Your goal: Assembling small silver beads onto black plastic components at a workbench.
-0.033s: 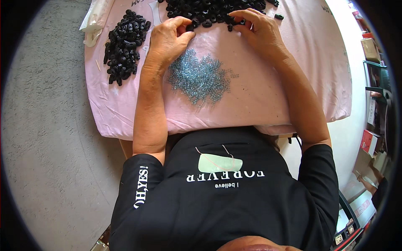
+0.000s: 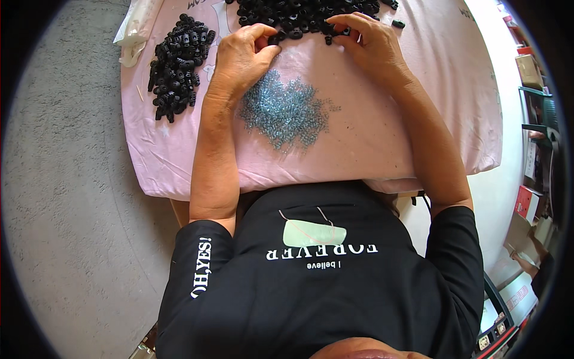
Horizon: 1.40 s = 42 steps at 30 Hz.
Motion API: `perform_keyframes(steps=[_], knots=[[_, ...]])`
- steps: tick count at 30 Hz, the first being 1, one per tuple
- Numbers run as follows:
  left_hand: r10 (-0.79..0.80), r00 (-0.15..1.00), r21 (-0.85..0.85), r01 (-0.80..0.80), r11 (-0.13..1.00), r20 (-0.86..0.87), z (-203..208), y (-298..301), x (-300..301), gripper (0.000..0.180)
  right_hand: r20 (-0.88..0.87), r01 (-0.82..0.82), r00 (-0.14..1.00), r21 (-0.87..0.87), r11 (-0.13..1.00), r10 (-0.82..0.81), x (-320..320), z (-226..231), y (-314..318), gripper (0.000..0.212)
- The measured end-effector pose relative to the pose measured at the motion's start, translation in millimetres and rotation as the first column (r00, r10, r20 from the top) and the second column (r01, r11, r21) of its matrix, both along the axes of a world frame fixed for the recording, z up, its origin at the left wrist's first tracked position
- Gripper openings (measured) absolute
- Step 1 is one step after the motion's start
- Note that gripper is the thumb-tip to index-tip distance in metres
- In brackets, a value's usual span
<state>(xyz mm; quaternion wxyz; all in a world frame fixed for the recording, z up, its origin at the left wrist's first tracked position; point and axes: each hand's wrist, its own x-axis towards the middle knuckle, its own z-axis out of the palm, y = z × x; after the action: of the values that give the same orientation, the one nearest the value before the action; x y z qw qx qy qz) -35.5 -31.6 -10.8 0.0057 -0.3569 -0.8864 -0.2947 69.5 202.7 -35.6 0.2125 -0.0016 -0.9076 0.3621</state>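
My left hand (image 2: 242, 57) is at the near edge of a large heap of small black plastic parts (image 2: 299, 15). Its thumb and forefinger close around one small black part (image 2: 273, 40). On the other side my right hand (image 2: 376, 48) is curled, with a small black piece (image 2: 342, 30) between thumb and fingers; another little black part (image 2: 328, 40) shows by the fingertips. Between my forearms lies a loose pile of tiny silvery-blue coil springs (image 2: 284, 113). To the left of my left hand is a second, longer pile of black ribbed pieces (image 2: 178, 69), which look like cord locks.
A pink cloth (image 2: 359, 137) covers the table. At its far left corner rests a clear plastic bag (image 2: 136, 30). One stray black part (image 2: 397, 24) sits right of my right hand. Shelves with boxes (image 2: 529, 72) and another person's arm (image 2: 526, 263) appear at the right rim.
My left hand has shifted very slightly to the right with the small black part. The right hand looks the same.
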Motion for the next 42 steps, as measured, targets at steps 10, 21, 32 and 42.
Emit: perform_keyframes(steps=[10, 21, 32, 42], knots=[[-0.132, 0.991, 0.061, 0.131, 0.990, 0.023, -2.2, 8.2, 8.3, 0.027, -0.044, 0.043, 0.998, -0.013, 0.999, -0.044, -2.1, -3.8, 0.6, 0.032], [-0.129, 0.992, 0.172, 0.130, 0.976, -0.016, -1.4, 9.3, 7.5, 0.023, -0.046, 0.057, 0.996, -0.333, 0.941, -0.077, -5.5, -12.2, 2.6, 0.022], [-0.217, 0.960, 0.314, 0.154, 0.937, 0.176, -2.3, 24.7, 20.1, 0.021, -0.039, -0.018, 0.999, -0.391, 0.920, 0.003, -2.2, -7.9, -5.9, 0.022], [-0.181, 0.954, 0.340, 0.093, 0.936, 0.238, 4.3, 25.3, 21.6, 0.020, -0.173, -0.044, 0.984, -0.421, 0.906, -0.032, -5.4, -2.5, -4.9, 0.016]])
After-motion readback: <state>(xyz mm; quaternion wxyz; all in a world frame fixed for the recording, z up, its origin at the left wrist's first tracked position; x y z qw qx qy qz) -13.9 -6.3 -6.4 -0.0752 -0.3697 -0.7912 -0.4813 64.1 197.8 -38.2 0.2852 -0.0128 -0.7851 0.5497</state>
